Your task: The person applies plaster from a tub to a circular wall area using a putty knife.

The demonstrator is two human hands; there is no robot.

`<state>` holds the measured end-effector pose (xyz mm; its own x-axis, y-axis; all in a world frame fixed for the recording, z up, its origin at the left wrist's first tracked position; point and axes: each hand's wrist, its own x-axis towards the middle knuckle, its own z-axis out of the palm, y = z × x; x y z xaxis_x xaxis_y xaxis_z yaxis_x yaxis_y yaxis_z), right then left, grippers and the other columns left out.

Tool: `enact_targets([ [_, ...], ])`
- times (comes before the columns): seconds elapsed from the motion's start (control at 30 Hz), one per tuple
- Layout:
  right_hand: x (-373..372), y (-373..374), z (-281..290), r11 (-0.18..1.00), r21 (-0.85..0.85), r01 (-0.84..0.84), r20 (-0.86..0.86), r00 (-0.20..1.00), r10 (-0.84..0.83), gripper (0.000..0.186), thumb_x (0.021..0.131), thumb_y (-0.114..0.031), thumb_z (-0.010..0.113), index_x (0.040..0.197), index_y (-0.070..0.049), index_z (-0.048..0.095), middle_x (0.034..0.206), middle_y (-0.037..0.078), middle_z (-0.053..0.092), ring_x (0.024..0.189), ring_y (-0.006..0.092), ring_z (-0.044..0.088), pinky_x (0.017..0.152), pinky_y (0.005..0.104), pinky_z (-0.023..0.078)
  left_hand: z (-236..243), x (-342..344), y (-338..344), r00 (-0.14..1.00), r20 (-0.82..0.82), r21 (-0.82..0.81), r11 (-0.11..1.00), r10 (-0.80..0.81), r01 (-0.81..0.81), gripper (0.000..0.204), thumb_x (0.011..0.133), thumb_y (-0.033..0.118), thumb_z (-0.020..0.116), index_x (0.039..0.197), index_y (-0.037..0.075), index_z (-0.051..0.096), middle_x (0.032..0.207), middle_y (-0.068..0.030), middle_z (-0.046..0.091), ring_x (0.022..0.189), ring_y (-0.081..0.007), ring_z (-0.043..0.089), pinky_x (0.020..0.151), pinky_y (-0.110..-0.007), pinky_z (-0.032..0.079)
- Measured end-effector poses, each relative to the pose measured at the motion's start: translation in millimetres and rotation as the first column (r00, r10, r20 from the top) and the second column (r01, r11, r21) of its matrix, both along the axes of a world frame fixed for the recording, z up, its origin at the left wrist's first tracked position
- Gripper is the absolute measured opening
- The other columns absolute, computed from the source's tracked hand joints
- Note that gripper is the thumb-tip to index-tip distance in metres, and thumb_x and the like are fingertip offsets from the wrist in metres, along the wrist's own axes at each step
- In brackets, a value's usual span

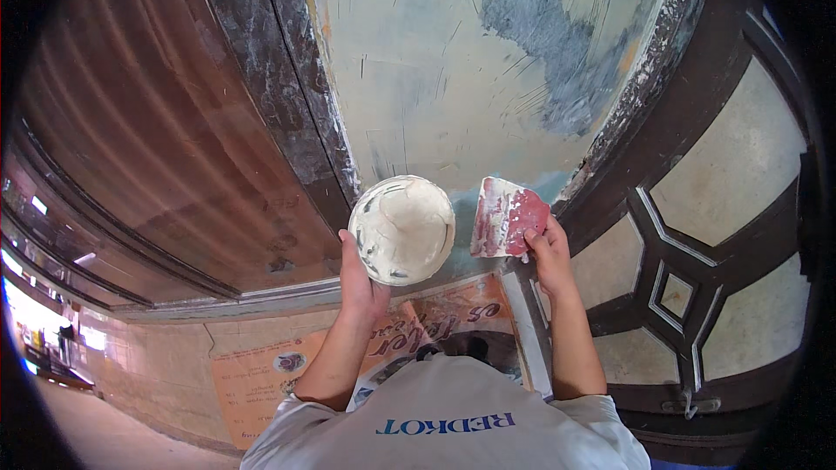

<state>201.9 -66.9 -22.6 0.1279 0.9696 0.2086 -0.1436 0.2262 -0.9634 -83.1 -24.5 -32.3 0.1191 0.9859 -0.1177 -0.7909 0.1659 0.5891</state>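
My left hand [359,274] grips the side of a round tub of off-white putty [402,228], its thumb along the rim. Smears of putty and dark marks show around the tub's edge. In my right hand [551,254] is a flat red putty spreader [514,216], pinched at its right edge and coated with whitish putty, mostly on its left half. The spreader and the tub are apart, side by side. Just beyond both hands stands a pale wall panel [409,61], scratched and patchy, with a rough grey area [553,43] at its upper right.
Dark, paint-smeared frame edges border the panel. A brown curtain behind glass [148,130] is on the left. At right stands a dark door or grille [649,252] with pale panes and a hook. An orange printed banner [261,383] lies below, beside a tiled ledge [174,357].
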Motion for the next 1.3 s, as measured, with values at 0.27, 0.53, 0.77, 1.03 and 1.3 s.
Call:
enact_targets([
  [0.27,5,1,-13,0.997,-0.045,0.061,-0.104,0.992,-0.066,0.039,0.093,-0.007,0.054,0.131,0.001,0.052,0.121,0.008,0.063,0.109,0.0145,0.059,0.097,0.0299,0.043,-4,-9,-4,0.977,0.092,0.031,0.981,-0.193,0.191,0.058,0.104,0.044,0.036,0.146,0.004,0.035,0.147,-0.0139,0.044,0.132,-0.0299,0.047,0.107,-0.048,0.041],
  [0.53,-1,6,-14,0.999,-0.03,0.028,-0.173,0.984,-0.033,0.04,0.093,-0.005,0.052,0.132,0.002,0.05,0.121,0.008,0.062,0.108,0.015,0.059,0.097,0.031,0.044,-3,4,-16,0.95,0.253,-0.053,0.978,-0.184,0.203,0.059,0.101,0.047,0.026,0.141,0.008,0.045,0.139,-0.0131,0.052,0.125,-0.0316,0.052,0.104,-0.05,0.043],
  [0.77,5,7,-16,0.998,-0.03,0.054,-0.169,0.984,-0.059,0.047,0.091,-0.013,0.06,0.134,0.001,0.048,0.121,0.007,0.062,0.108,0.0148,0.061,0.094,0.0307,0.048,-20,11,-24,0.817,0.482,-0.003,0.932,-0.316,0.362,0.065,0.097,0.054,0.026,0.143,0.011,0.043,0.141,-0.0138,0.049,0.124,-0.0354,0.052,0.104,-0.053,0.042],
  [1.03,5,5,-6,0.996,-0.027,0.084,-0.208,0.974,-0.087,0.047,0.09,-0.014,0.059,0.133,0.001,0.048,0.12,0.007,0.062,0.107,0.0157,0.062,0.094,0.0317,0.049,-3,11,-25,0.908,0.079,0.419,0.84,-0.411,0.344,0.071,0.095,0.064,0.026,0.15,0.02,0.033,0.151,-0.0111,0.037,0.137,-0.0363,0.039,0.109,-0.06,0.034],
  [1.3,3,6,-2,0.999,-0.019,0.048,-0.207,0.977,-0.051,0.045,0.09,-0.013,0.058,0.132,0.002,0.049,0.118,0.007,0.063,0.106,0.0153,0.062,0.094,0.0306,0.048,-23,12,-17,0.769,0.488,0.109,0.903,-0.412,0.415,0.077,0.092,0.072,0.024,0.149,0.022,0.034,0.152,-0.0089,0.037,0.137,-0.035,0.039,0.109,-0.061,0.033],
])
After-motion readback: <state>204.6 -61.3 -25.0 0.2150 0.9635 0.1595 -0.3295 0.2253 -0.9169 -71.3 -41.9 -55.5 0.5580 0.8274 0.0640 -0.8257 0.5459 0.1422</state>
